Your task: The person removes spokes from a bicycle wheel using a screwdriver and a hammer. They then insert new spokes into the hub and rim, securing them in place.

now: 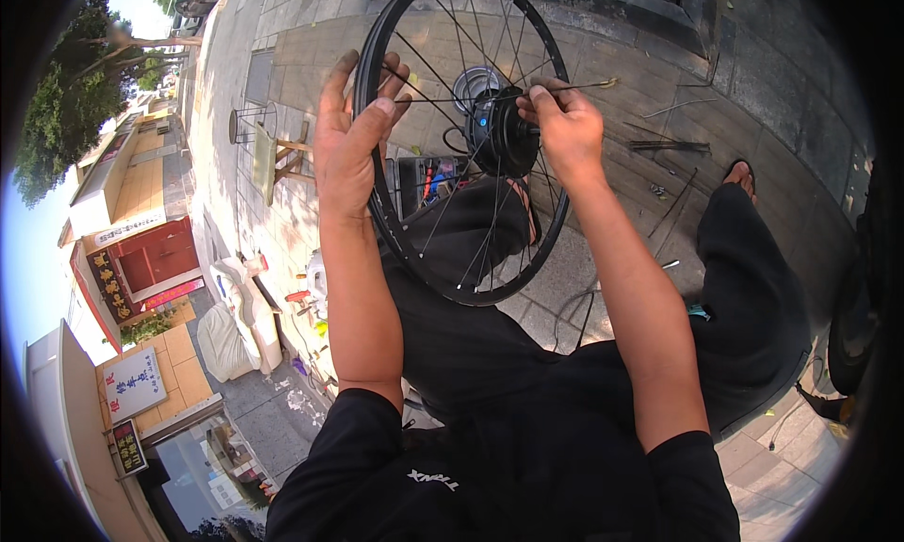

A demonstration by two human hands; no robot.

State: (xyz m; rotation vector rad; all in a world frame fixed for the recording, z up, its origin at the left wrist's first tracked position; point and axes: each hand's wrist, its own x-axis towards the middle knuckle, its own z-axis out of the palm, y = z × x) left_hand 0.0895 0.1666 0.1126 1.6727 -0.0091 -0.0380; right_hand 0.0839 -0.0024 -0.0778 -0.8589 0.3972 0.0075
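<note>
A black spoked bicycle wheel (394, 231) is held up in front of me, tilted, with a thick black hub motor (490, 132) at its centre. My left hand (353, 128) grips the rim at its left side, thumb on the near face, fingers reaching past the rim among the spokes. At the right of the hub, my right hand (565, 128) is closed in a pinch on a thin dark rod (589, 85) that looks like a spoke. Its far end points right; the end at the hub is hidden by my fingers. Spokes run between parts of the hub and rim.
Several loose spokes (669, 146) lie on the paving to the right, near my sandalled foot (741, 177). A round silver metal part (477, 88) sits behind the wheel. A tool tray (410, 179) is beyond the rim, and a wooden stool (273, 161) stands at left.
</note>
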